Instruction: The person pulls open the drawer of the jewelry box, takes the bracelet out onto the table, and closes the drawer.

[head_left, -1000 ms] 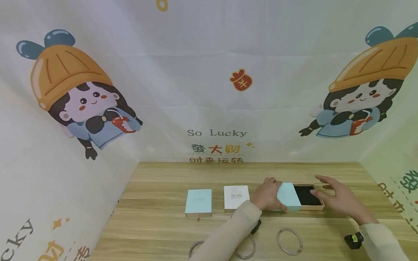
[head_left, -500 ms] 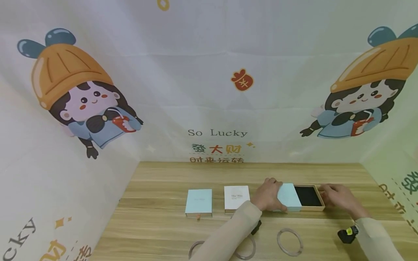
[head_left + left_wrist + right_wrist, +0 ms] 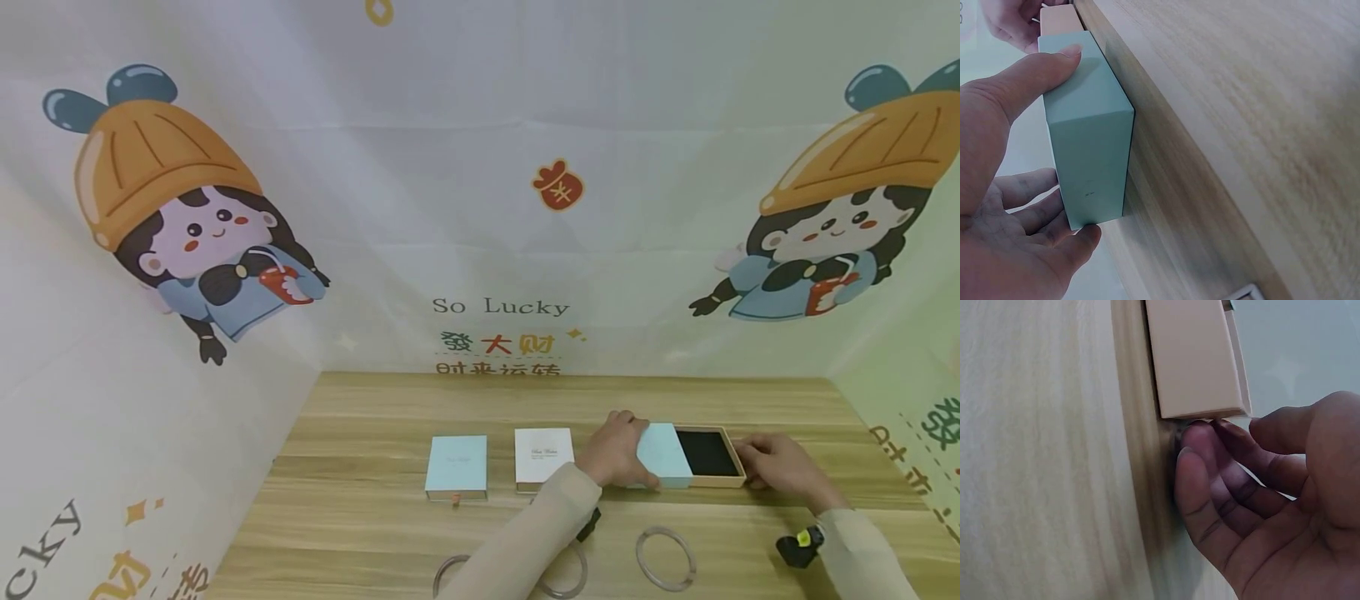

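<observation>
My left hand (image 3: pixel 617 448) grips the light blue sleeve of a small gift box (image 3: pixel 663 454) from its left end. In the left wrist view the thumb lies along one side of the sleeve and the fingers reach around the other. A tan drawer (image 3: pixel 1194 359) sticks out of the sleeve to the right, with a black pad (image 3: pixel 708 452) inside. At the drawer's outer end is my right hand (image 3: pixel 780 468), its fingers bent and their tips right against the end face. I cannot tell whether those fingers pinch something there.
Left of this box lie a white gift box (image 3: pixel 542 457) and another light blue one (image 3: pixel 457 464) with a small orange tab (image 3: pixel 455 500). Nearer me on the wooden table are a bangle (image 3: pixel 666 558) and two more bangles, partly behind my left sleeve. A printed cloth stands behind.
My right hand has come down from above the open drawer to its outer end, and its spread fingers have bent. The left hand and the box have stayed in place.
</observation>
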{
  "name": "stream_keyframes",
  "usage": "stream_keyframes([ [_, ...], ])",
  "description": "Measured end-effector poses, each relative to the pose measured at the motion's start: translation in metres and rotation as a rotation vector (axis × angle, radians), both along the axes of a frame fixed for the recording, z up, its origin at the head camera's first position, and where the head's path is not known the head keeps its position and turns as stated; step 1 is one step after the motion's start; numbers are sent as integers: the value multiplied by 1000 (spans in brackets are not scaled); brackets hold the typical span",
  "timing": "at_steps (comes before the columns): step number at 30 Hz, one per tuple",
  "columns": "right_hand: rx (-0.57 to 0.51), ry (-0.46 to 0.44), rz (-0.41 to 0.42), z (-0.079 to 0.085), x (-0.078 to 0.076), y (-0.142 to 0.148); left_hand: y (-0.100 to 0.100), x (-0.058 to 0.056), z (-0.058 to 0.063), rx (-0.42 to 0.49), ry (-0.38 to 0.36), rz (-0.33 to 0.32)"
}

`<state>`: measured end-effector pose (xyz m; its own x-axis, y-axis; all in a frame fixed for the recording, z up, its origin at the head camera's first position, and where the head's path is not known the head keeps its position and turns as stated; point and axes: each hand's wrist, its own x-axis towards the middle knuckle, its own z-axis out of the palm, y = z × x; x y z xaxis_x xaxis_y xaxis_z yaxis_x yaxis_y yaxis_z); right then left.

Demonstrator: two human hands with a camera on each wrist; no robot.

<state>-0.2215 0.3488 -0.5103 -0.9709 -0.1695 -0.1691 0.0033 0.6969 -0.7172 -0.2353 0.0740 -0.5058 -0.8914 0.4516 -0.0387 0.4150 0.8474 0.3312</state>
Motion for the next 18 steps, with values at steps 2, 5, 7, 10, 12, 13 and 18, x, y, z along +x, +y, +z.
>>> stream_keyframes([
  [2,-6,8,-8,-2,0,0,0,0,-1,1,0,0],
  [5,-5,31,-25,-5,2,1,1,0,-1,5,-4,1],
  [7,7,56,-47,-7,3,0,1,0,-2,9,-8,0],
  [10,24,99,-83,-11,4,-1,2,1,-1,17,-15,-2],
  [12,22,120,-103,-13,5,-2,2,1,0,25,-25,2],
  [13,19,127,-111,-14,6,-3,1,2,1,28,-28,3],
  [18,-7,143,-132,-17,5,-7,1,2,2,36,-30,13],
])
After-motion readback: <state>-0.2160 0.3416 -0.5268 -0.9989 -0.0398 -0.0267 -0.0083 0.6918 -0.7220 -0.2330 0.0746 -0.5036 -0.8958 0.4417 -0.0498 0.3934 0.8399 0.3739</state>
